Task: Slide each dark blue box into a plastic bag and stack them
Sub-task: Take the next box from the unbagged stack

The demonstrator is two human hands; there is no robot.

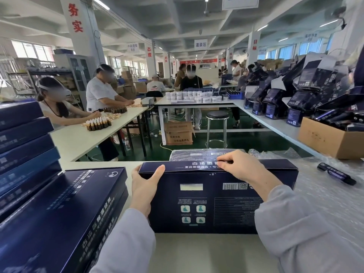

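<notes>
You stand in a long, bright workshop at a white worktable (pixel 206 253), with other white tables running off ahead where seated people work over rows of small amber bottles (pixel 98 124) and white jars (pixel 197 95). A round black stool on chrome legs (pixel 217 115) stands on the green floor between the tables. In front of you a large, flat, dark blue cardboard box (pixel 216 203) stands on its long edge on the table, its printed face with the barcode and four small icons turned toward you. Your left hand (pixel 144 186) grips the box's left end, the thumb (pixel 157 172) laid over the top corner and the fingers hidden behind it. Your right hand (pixel 242 166) pinches the top edge near the middle, its fingers curled over the lid. Just behind the box lies another dark box wrapped in shiny clear plastic (pixel 197 154). To your left, a low stack of the same dark blue boxes (pixel 65 213) lies flat beside the one you hold, with a taller stack (pixel 23 144) further left. To your right, crinkled clear plastic sheeting (pixel 325 203) covers the table, a dark tube with white print (pixel 336 173) lies on it, and beyond that sits an open brown cardboard carton (pixel 325 138).
</notes>
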